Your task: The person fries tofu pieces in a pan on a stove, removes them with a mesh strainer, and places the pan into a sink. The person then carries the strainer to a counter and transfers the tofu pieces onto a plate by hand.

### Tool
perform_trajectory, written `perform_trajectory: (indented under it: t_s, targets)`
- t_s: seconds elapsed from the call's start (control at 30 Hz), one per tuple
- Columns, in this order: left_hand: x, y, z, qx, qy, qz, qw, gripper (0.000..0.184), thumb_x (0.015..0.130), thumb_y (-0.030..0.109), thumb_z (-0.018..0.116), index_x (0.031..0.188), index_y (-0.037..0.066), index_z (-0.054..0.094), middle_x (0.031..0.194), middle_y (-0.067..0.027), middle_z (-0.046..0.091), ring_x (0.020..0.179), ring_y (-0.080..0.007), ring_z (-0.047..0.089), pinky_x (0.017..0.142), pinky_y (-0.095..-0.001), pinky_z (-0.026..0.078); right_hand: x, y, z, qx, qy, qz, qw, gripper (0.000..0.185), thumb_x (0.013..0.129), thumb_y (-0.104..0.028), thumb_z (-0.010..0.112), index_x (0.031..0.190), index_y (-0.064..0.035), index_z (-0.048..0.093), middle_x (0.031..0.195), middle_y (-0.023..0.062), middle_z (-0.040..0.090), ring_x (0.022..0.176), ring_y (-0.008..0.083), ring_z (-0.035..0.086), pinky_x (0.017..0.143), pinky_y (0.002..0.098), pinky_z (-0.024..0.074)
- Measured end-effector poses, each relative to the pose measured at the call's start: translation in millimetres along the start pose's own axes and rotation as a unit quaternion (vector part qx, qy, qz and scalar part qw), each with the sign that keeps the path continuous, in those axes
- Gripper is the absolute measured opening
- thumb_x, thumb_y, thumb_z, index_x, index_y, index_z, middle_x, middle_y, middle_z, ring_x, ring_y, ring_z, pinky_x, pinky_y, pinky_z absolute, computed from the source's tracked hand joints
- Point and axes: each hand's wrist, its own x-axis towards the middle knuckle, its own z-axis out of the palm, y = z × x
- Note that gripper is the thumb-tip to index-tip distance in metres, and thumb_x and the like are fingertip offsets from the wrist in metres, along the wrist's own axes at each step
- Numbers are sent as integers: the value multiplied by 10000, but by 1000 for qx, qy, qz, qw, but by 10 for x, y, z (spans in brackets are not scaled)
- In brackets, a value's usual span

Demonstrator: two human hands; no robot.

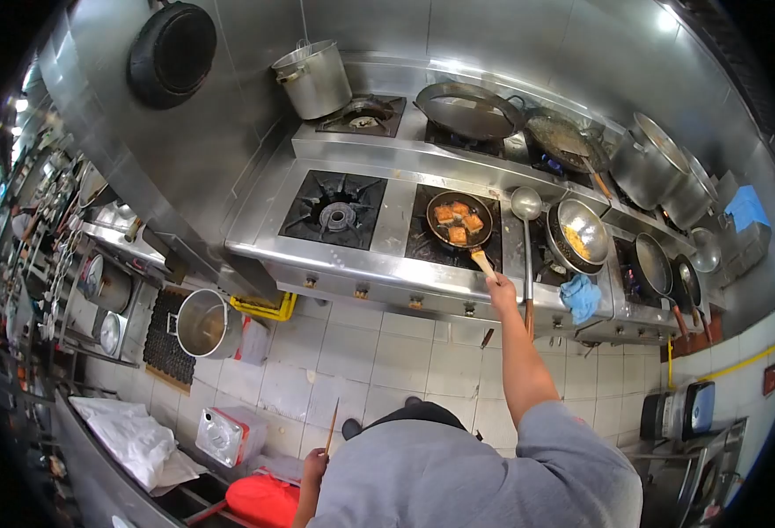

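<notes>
My right hand is closed around the light wooden handle of a dark frying pan on a front burner. Several browned, square pieces of food lie in it, in what looks like oil. My left hand is low by my side, well away from the stove, closed on a thin wooden stick that looks like a chopstick; whether it is one or a pair I cannot tell. A long-handled ladle lies just right of the pan, and a blue cloth sits on the stove's front edge.
The stove holds a front burner grate left of the pan. A metal bowl with yellow food stands to the right. Behind are a wide wok and tall pots. A bucket and a tin stand on the floor.
</notes>
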Motion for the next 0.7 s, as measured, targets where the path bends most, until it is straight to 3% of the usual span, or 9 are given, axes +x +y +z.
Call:
perform_trajectory:
  t_s: [0.1, 0.13, 0.17, 0.23, 0.4, 0.47, 0.53, 0.63, 0.7]
  targets:
    - [33, 55, -29, -9, -31, -75, 997, 309, 741, 89, 568, 1042, 20, 582, 683, -104, 612, 538, -165, 560, 433, -295, 423, 40, 139, 250, -14, 41, -21, 999, 337, 826, -216, 619, 1133, -88, 563, 642, -26, 500, 466, 79, 418, 380, 246, 332]
    - [44, 59, -40, -16, -37, -70, 997, 317, 743, 85, 564, 1053, 20, 575, 686, -104, 612, 528, -165, 556, 421, -294, 417, -223, -280, 155, 12, -20, 59, 998, 341, 821, -211, 624, 1130, -81, 562, 648, -21, 510, 488, 88, 437, 397, 261, 356]
    - [50, 60, -56, -23, -42, -66, 997, 325, 745, 82, 560, 1064, 21, 568, 688, -105, 611, 519, -164, 552, 410, -293, 412, -145, -160, 155, 12, -20, 59, 998, 341, 821, -211, 624, 1130, -81, 562, 648, -21, 510, 488, 88, 437, 397, 261, 356]
    - [26, 106, -81, -15, -40, -59, 997, 324, 746, 82, 560, 1064, 22, 569, 694, -105, 613, 513, -164, 549, 410, -293, 411, -5, 64, 154, -7, 20, -22, 1000, 349, 818, -212, 630, 1129, -72, 560, 649, -15, 519, 495, 91, 442, 409, 264, 369]
    - [51, 107, -85, -15, -42, -93, 995, 324, 750, 84, 561, 1069, 28, 569, 702, -107, 616, 508, -161, 547, 411, -291, 412, 100, 182, 190, -50, 46, -36, 997, 365, 817, -224, 633, 1139, -72, 553, 677, 0, 536, 480, 86, 436, 407, 253, 371]
    - [39, 75, -95, -3, -45, -52, 998, 318, 749, 90, 566, 1061, 29, 577, 705, -106, 618, 502, -158, 544, 411, -290, 411, 68, 213, 174, -58, 52, -53, 996, 384, 822, -239, 629, 1158, -74, 541, 687, 7, 542, 471, 84, 436, 403, 247, 371]
    - [85, 5, -103, -45, -54, -93, 993, 314, 749, 93, 569, 1056, 31, 582, 705, -104, 619, 511, -159, 548, 415, -290, 412, -352, -388, 12, 100, -7, 103, 990, 421, 845, -320, 593, 1167, -61, 516, 689, 21, 542, 466, 95, 451, 407, 241, 384]
    - [186, -188, -105, -128, -66, -144, 979, 309, 745, 98, 575, 1045, 30, 593, 704, -103, 622, 532, -160, 557, 431, -292, 418, -468, -185, -169, 200, 34, 139, 969, 423, 881, -389, 511, 1147, -61, 506, 652, 20, 517, 451, 106, 451, 396, 240, 382]
    - [274, -415, -56, -169, -73, -154, 971, 308, 742, 101, 577, 1041, 27, 597, 703, -103, 624, 545, -162, 562, 441, -294, 422, -650, 152, -242, 197, 67, 137, 968, 363, 903, -398, 459, 1006, -61, 546, 627, 18, 485, 441, 113, 440, 381, 254, 370]
